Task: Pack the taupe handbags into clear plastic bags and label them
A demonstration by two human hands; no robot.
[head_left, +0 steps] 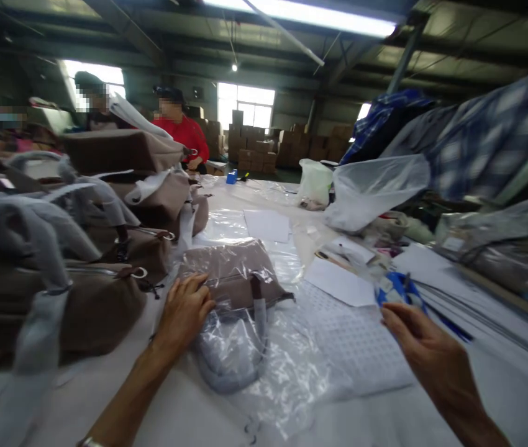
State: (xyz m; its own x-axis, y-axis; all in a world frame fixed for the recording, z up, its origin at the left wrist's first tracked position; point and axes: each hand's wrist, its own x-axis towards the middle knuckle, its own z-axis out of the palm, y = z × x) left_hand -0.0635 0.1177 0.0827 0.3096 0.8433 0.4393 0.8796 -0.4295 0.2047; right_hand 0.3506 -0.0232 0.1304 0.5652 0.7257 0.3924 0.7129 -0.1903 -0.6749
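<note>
Bagged handbag (233, 273) lying flat on tabletop (385, 410); left hand (184, 310) pressing open-palmed, pinning plastic; right hand (425, 347) hovering half-curled, grip unclear, beside blue scissors (401, 288).

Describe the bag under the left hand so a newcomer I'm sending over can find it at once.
On the long white table, look just right of the row of brown bags with grey handles. The left hand rests on a taupe bag lying flat. Unlike its neighbours, it is wrapped in clear plastic and lies apart from the row.
</note>
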